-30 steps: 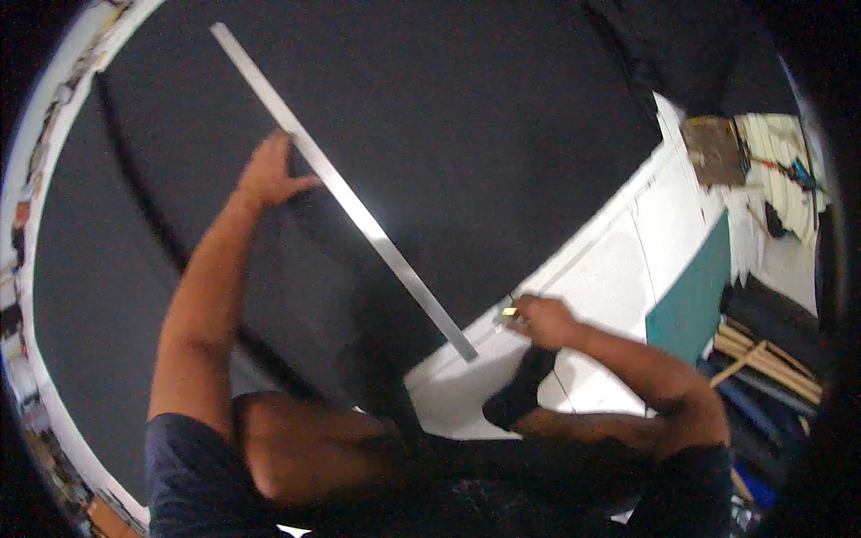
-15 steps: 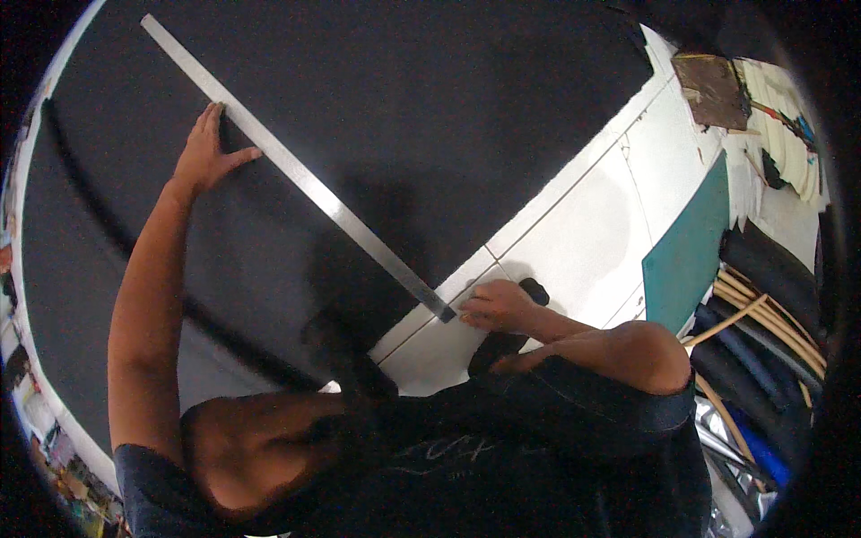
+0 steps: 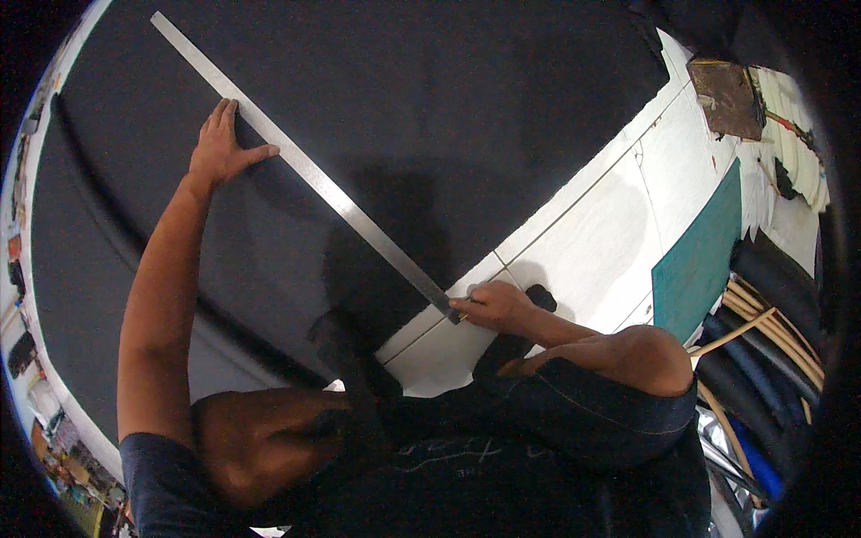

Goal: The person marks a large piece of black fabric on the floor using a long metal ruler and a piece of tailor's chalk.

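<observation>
The ruler [image 3: 345,208] should be pressed flat by the outspread left hand [image 3: 221,148]. The right hand's [image 3: 493,307] grip cannot be told.

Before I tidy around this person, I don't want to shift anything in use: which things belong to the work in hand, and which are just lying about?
In use:
metal straightedge, touched by the left hand, the right hand at its near end
black sheet under it

Apparently lying about:
teal sheet
tan strips
brown square piece
</observation>
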{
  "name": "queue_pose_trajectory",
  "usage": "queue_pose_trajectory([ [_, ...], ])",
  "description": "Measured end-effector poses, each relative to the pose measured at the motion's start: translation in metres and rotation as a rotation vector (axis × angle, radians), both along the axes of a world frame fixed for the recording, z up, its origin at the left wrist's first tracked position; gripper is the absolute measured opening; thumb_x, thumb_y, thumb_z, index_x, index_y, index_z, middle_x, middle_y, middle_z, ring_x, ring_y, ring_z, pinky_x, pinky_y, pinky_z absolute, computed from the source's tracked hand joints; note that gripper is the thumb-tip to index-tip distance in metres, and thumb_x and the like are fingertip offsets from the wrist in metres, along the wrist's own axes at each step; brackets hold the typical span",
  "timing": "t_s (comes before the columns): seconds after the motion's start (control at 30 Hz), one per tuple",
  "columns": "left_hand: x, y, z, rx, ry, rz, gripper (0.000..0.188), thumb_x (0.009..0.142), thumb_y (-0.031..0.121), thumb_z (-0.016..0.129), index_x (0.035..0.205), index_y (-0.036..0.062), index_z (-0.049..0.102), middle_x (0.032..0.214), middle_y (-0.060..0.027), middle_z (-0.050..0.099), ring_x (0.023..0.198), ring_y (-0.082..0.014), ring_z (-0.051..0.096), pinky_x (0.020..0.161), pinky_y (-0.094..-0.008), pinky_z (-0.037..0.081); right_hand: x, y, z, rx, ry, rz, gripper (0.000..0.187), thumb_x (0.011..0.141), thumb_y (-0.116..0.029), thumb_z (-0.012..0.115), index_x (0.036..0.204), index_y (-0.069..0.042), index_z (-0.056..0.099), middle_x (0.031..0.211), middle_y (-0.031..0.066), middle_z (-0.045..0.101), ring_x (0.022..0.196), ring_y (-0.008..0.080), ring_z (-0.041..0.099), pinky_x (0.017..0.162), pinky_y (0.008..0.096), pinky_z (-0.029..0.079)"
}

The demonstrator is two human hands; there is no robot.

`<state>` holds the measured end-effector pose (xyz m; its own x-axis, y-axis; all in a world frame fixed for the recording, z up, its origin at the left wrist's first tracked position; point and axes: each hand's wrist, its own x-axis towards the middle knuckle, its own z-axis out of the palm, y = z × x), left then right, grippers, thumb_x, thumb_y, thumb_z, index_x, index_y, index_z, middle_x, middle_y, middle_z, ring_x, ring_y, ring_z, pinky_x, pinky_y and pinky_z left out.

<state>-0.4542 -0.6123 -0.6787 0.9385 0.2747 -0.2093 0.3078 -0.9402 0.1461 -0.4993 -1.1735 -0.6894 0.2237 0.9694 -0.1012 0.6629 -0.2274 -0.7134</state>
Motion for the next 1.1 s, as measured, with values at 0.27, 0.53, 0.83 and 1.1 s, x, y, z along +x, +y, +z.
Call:
queue_pose_trajectory([
  [0.27,0.005,-0.006,0.001,-0.009,0.0,0.005,0.126,0.062,0.068,0.082,0.15,-0.0063,0.031,0.156,-0.0253,0.032,0.143,-0.043,0.034,0.118,-0.0475,0.03,0.0,-0.002,-0.004,-0.408,0.372,-0.198,0.021,0.096,-0.021,0.061,0.116,-0.018,0.062,0.072,0.0119,0.056,0.064,0.0325,0.061,0.05,0.0452,0.045],
  [0.53,0.008,-0.003,0.009,-0.209,0.0,0.087,0.121,0.062,0.064,0.085,0.146,-0.007,0.036,0.151,-0.0254,0.039,0.14,-0.041,0.038,0.116,-0.0454,0.033,-0.002,-0.016,-0.009,-0.095,0.055,0.051,0.041,0.09,-0.017,0.068,0.129,-0.021,0.06,0.069,0.0099,0.058,0.06,0.0304,0.06,0.046,0.0428,0.043],
  [0.83,0.005,-0.006,0.014,-0.118,0.044,0.122,0.129,0.057,0.061,0.088,0.153,-0.0024,0.028,0.16,-0.0194,0.027,0.147,-0.0406,0.027,0.117,-0.0512,0.032,-0.003,-0.011,-0.014,-0.017,-0.038,0.058,0.027,0.093,-0.019,0.068,0.119,-0.018,0.067,0.069,0.0108,0.058,0.06,0.0289,0.058,0.048,0.0431,0.045],
  [1.1,0.011,-0.008,0.019,-0.082,0.102,0.098,0.135,0.057,0.075,0.081,0.153,-0.0024,0.026,0.161,-0.0219,0.024,0.142,-0.0493,0.03,0.117,-0.0508,0.032,0.004,-0.01,-0.002,-0.057,-0.103,0.144,0.05,0.089,-0.012,0.069,0.137,-0.023,0.057,0.07,0.008,0.059,0.061,0.0283,0.06,0.048,0.0428,0.045],
])
